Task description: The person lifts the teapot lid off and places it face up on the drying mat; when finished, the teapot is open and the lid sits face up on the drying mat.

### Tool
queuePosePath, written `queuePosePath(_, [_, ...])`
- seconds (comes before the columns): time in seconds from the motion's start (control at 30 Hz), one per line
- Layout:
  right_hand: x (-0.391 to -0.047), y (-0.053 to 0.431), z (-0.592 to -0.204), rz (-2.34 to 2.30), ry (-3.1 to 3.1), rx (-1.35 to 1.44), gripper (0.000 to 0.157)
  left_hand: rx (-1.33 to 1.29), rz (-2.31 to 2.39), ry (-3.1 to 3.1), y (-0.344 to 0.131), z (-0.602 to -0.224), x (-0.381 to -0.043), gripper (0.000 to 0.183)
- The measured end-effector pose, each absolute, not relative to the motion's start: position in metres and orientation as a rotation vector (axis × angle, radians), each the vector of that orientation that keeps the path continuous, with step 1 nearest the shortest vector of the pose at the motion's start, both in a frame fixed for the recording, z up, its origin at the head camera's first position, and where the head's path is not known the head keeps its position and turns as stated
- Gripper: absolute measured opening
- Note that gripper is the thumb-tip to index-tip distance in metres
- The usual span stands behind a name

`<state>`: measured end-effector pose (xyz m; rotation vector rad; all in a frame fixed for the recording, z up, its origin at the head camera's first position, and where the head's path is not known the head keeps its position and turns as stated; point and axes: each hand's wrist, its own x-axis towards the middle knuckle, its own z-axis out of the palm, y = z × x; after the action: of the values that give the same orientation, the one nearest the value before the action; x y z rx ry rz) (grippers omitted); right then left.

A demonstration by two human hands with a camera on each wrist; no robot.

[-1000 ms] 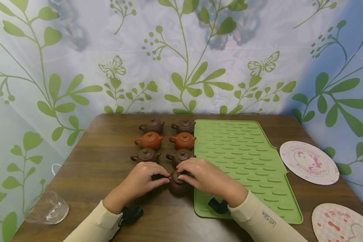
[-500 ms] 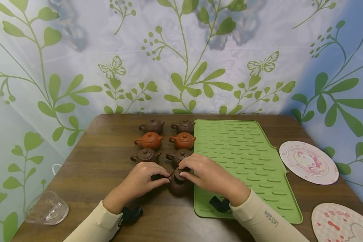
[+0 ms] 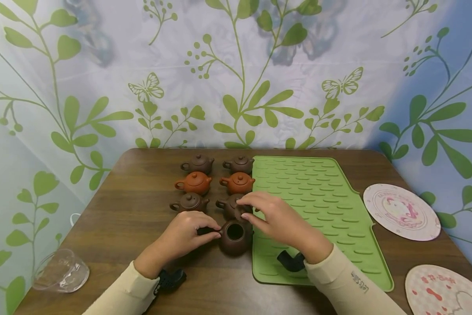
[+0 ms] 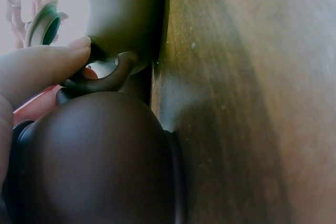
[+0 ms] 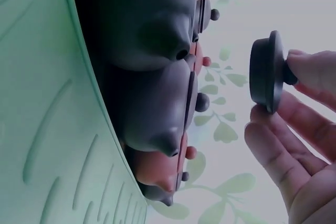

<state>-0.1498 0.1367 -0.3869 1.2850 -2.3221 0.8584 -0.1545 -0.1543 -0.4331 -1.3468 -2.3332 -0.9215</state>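
Observation:
A dark brown teapot (image 3: pixel 234 247) stands uncovered at the front of the right column, its round mouth facing up. My left hand (image 3: pixel 188 234) pinches its loop handle (image 4: pixel 123 72) between thumb and fingers. Just above and beyond the mouth, my right hand (image 3: pixel 281 221) holds the teapot lid (image 5: pixel 266 72) by its knob, tilted in the air. Close under my left hand is another dark teapot (image 4: pixel 100 156), which the hand hides in the head view. Behind the uncovered pot sits a lidded brown teapot (image 3: pixel 229 204), partly covered by my right fingers.
More small teapots stand in two columns, including an orange teapot (image 3: pixel 196 182) and another orange teapot (image 3: pixel 239 182). A ridged green mat (image 3: pixel 318 210) lies right of them. Two round placemats, one pink-printed (image 3: pixel 402 212), lie farther right. A clear glass (image 3: pixel 62 272) stands front left.
My right hand has lifted the lid off the front teapot and moved it up and slightly right, exposing the mouth. The left hand has stayed at the handle.

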Motion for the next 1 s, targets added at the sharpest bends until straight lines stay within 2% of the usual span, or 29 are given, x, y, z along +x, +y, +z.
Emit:
queuePosePath(0.33, [-0.153, 0.143, -0.382, 0.921, -2.316, 1.214, 0.045, -1.344, -0.907, -2.341, -0.155, -0.434, -0.155, 0.014])
queuePosePath(0.67, [-0.158, 0.147, -0.383, 1.0, -2.314, 1.17, 0.046, -1.339, -0.893, -2.344, -0.154, -0.433, -0.155, 0.014])
queuePosePath(0.83, [-0.157, 0.151, -0.383, 1.296, -2.35, 1.048, 0.042, -1.343, -0.884, -2.338, -0.155, -0.433, -0.154, 0.014])
queuePosePath(1.0, [-0.16, 0.156, -0.383, 1.611, -2.314, 0.888, 0.047, -1.344, -0.881, -2.331, -0.155, -0.433, -0.153, 0.014])
